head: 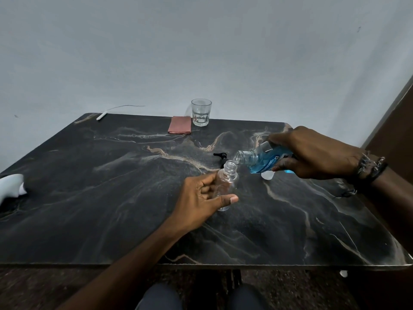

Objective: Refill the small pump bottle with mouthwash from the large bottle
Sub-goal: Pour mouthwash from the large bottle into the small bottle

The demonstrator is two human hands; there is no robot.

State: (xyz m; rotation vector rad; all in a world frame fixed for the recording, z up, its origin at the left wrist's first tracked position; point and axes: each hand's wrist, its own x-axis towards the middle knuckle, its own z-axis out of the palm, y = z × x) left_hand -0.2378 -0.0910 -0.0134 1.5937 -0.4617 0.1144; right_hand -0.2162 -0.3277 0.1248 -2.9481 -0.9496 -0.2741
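The small clear bottle [226, 182] stands uncapped on the dark marble table [111, 186], tilted slightly, with my left hand [201, 198] wrapped around its lower body. My right hand [317, 153] grips the large bottle of blue mouthwash [263, 158], tipped nearly horizontal with its open mouth just above and right of the small bottle's neck. No stream shows between them. The black pump head [220, 155] lies on the table behind the small bottle. A white cap [267, 175] sits under the large bottle.
A glass tumbler [201, 112] stands at the table's far edge beside a folded pinkish cloth [180, 124]. A white cable end [101, 116] lies at the far left corner, and a white object [11, 185] rests at the left edge. My knees show below the table.
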